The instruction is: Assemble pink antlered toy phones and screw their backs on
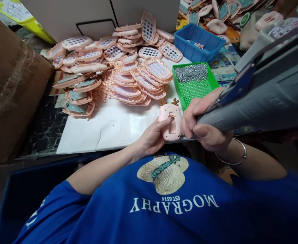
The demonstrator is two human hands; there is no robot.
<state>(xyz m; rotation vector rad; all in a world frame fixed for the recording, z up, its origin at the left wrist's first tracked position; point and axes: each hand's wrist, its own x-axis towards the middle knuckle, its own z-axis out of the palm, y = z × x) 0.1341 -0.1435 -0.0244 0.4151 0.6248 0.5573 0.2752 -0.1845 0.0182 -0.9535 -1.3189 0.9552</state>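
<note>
My left hand (pixel 152 135) grips a pink toy phone shell (pixel 169 122) with small brown antlers, held back side up at the near edge of the white sheet. My right hand (pixel 205 125) is wrapped round the handle of a large grey power screwdriver (pixel 263 91), its tip down at the shell's right side. A silver bangle sits on my right wrist. A green tray (pixel 210 79) with a heap of small silver screws lies just beyond my right hand.
Several stacks of pink phone shells (pixel 128 67) cover the white sheet (pixel 108 128). A blue bin (pixel 198 42) stands behind the green tray. A wrapped cardboard box (pixel 11 84) rises at the left. More pink parts lie at the top right.
</note>
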